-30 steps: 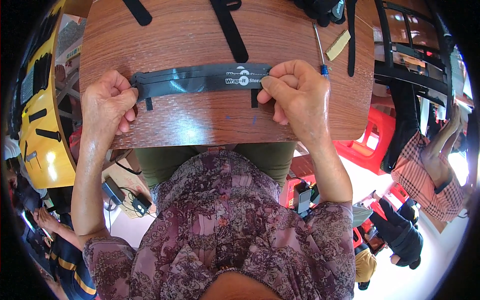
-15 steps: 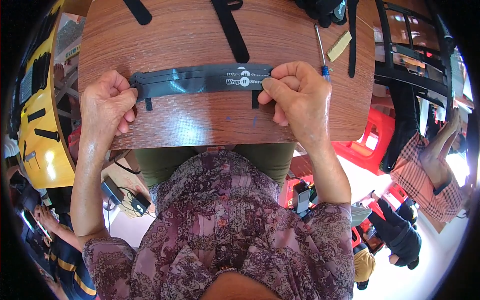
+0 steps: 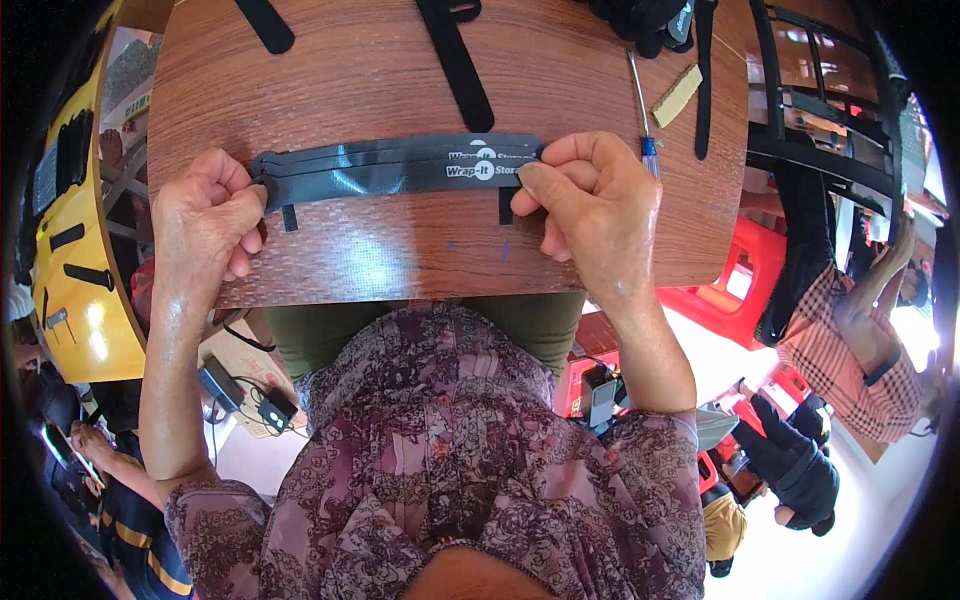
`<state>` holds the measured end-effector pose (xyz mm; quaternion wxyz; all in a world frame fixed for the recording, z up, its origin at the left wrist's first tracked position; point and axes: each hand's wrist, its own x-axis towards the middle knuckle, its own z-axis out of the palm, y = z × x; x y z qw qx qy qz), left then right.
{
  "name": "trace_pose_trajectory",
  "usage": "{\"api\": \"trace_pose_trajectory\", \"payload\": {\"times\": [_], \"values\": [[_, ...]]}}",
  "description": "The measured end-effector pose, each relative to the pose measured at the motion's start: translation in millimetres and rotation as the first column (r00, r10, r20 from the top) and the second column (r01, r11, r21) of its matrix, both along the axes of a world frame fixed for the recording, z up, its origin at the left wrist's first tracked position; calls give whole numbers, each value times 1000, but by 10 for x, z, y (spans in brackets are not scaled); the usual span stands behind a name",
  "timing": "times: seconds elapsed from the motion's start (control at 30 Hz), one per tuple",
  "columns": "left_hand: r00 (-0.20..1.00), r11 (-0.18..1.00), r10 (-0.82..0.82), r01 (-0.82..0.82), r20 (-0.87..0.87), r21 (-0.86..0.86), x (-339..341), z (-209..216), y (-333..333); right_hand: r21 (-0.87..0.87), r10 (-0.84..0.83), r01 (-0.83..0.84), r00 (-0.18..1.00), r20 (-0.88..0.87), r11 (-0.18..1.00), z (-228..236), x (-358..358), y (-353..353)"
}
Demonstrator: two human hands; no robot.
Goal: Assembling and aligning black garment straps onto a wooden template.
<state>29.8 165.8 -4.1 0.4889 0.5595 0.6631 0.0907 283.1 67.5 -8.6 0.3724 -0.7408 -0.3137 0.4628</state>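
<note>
Two overlapping dark grey printed straps (image 3: 380, 168) stretch level between my hands, just over the near part of the wooden table. Their left ends are pinched between the thumb and bent fingers of my left hand (image 3: 207, 208). At the printed right end, my right hand (image 3: 598, 200) grips them the same way, with the thumb on top. Below the straps two short dark strips (image 3: 505, 208) show on the tabletop, one near each hand. Whether they are fixed to the table I cannot tell.
Beyond my hands a black strap (image 3: 457, 70) and another black strap (image 3: 266, 24) lie on the table (image 3: 400, 265). Right of them are a blue-handled screwdriver (image 3: 643, 115), a yellowish block (image 3: 677, 96) and a bundle of black straps (image 3: 648, 22). A red stool (image 3: 735, 290) stands beyond the right edge.
Both hands keep their hold on the straps. The whole view has shifted slightly, so the table and hands appear a little lower and further left.
</note>
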Motion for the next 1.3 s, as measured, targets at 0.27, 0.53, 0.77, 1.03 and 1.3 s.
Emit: {"api": "trace_pose_trajectory", "payload": {"times": [0.27,0.53,0.77,1.03,1.3], "values": [[1000,1000,10,-10,9,-15,7,8,5,-22,-5,5,1000,17,1000,-5,-4,16],[1000,1000,-5,5,-14,-10,27,24,14,-43,-10,12,999,52,999,0,-19,36],[1000,999,4,-5,-22,-38,12,8,15,-69,-13,17,998,56,997,14,-23,59],[1000,1000,8,-8,-8,2,14,-18,19,-37,63,-56,978,198,998,-46,1,66],[1000,1000,-4,4,-15,0,27,9,20,-47,49,-39,972,229,998,-1,7,28]]}}
